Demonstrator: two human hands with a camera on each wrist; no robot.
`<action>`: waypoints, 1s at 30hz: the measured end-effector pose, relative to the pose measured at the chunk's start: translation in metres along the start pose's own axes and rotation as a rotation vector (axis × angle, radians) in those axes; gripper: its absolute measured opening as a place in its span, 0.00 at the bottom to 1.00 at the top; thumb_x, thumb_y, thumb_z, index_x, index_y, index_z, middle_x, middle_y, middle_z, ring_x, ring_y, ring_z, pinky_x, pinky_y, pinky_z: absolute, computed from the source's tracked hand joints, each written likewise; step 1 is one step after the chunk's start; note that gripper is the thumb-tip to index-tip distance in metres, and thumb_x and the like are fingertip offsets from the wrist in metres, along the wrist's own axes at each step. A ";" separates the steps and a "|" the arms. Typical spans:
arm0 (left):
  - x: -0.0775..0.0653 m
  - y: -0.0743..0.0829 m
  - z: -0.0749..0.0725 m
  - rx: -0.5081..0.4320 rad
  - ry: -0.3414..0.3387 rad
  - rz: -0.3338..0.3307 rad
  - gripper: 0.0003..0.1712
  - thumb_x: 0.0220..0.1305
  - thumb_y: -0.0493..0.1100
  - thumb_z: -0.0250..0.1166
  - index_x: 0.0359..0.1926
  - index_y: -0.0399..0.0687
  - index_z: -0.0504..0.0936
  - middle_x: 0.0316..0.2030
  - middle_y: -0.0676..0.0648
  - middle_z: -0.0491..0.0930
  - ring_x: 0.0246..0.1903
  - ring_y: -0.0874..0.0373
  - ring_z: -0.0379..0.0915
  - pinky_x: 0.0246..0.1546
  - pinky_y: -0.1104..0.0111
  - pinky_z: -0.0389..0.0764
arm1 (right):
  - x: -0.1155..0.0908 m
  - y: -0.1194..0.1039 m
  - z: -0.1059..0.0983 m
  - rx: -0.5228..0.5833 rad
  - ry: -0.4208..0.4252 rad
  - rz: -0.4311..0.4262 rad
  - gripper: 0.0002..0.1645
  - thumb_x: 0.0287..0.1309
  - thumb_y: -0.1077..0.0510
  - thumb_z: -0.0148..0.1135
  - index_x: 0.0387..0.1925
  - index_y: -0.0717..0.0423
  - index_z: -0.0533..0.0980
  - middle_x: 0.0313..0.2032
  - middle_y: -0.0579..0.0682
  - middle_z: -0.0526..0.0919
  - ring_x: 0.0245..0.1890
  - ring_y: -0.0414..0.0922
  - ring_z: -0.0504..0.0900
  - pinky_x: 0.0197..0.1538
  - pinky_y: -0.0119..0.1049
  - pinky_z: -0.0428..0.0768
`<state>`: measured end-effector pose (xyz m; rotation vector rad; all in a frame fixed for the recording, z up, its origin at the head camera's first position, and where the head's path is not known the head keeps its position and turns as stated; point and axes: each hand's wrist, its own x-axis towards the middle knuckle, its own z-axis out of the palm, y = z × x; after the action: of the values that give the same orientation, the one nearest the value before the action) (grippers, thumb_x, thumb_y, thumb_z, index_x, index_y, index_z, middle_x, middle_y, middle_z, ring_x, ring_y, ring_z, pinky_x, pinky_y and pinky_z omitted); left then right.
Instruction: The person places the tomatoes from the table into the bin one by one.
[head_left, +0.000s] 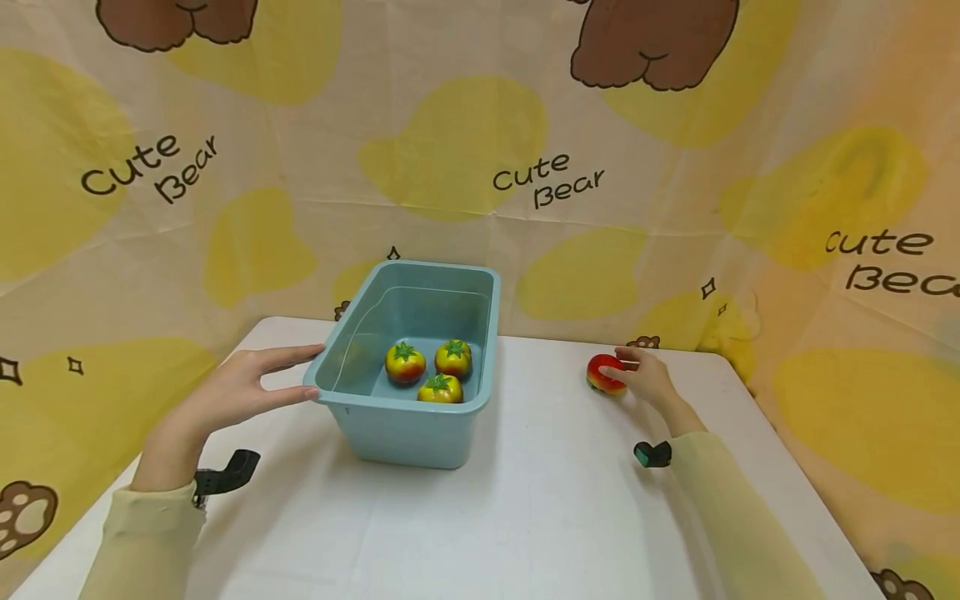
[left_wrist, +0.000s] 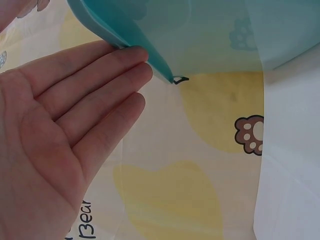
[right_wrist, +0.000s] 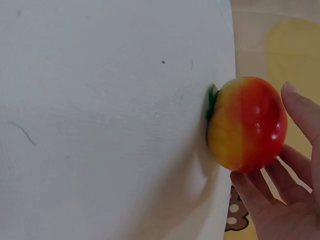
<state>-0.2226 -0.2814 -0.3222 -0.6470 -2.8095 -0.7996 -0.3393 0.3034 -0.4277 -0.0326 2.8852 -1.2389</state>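
A blue plastic basin [head_left: 408, 429] stands left of the middle of the table. In it lie a tomato [head_left: 405, 367] at the left, another tomato [head_left: 453, 360] at the right and a third tomato [head_left: 441, 389] nearest me, all red-yellow with green tops. My left hand [head_left: 251, 379] touches the basin's left rim, its fingers straight in the left wrist view. On the right, a loose red-and-yellow tomato [right_wrist: 247, 125] rests with its green top against the table. My right hand [head_left: 648, 379] is around its right side, thumb and fingers spread apart at its edge; some fingertips are hidden behind it.
The white table [head_left: 540, 500] meets a cloth backdrop [head_left: 450, 167] printed with bears and lettering along its back. Its right edge runs just beyond the right forearm. A black strap device [head_left: 228, 473] sits on the left wrist, and a dark wrist device [head_left: 652, 454] on the right.
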 end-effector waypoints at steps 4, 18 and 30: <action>-0.001 -0.001 0.000 -0.005 -0.002 0.000 0.35 0.55 0.58 0.69 0.64 0.58 0.72 0.59 0.46 0.76 0.59 0.41 0.70 0.54 0.43 0.70 | 0.000 0.002 0.005 -0.014 0.010 0.017 0.42 0.57 0.44 0.65 0.65 0.61 0.64 0.63 0.64 0.68 0.62 0.61 0.67 0.64 0.55 0.68; -0.001 -0.001 0.000 -0.012 -0.001 -0.002 0.35 0.55 0.58 0.68 0.64 0.59 0.72 0.59 0.47 0.76 0.60 0.42 0.69 0.55 0.43 0.70 | 0.000 0.010 0.012 0.043 0.006 0.064 0.46 0.54 0.40 0.66 0.67 0.58 0.62 0.66 0.62 0.65 0.61 0.60 0.66 0.62 0.53 0.72; 0.001 -0.002 0.001 -0.020 -0.008 0.005 0.35 0.55 0.58 0.68 0.64 0.60 0.72 0.59 0.48 0.75 0.60 0.43 0.69 0.56 0.43 0.70 | -0.004 0.012 0.012 0.010 0.031 0.046 0.45 0.53 0.40 0.66 0.66 0.58 0.64 0.64 0.62 0.68 0.60 0.61 0.69 0.61 0.53 0.73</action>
<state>-0.2242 -0.2824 -0.3238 -0.6609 -2.8091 -0.8270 -0.3353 0.3024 -0.4447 0.0529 2.8879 -1.2573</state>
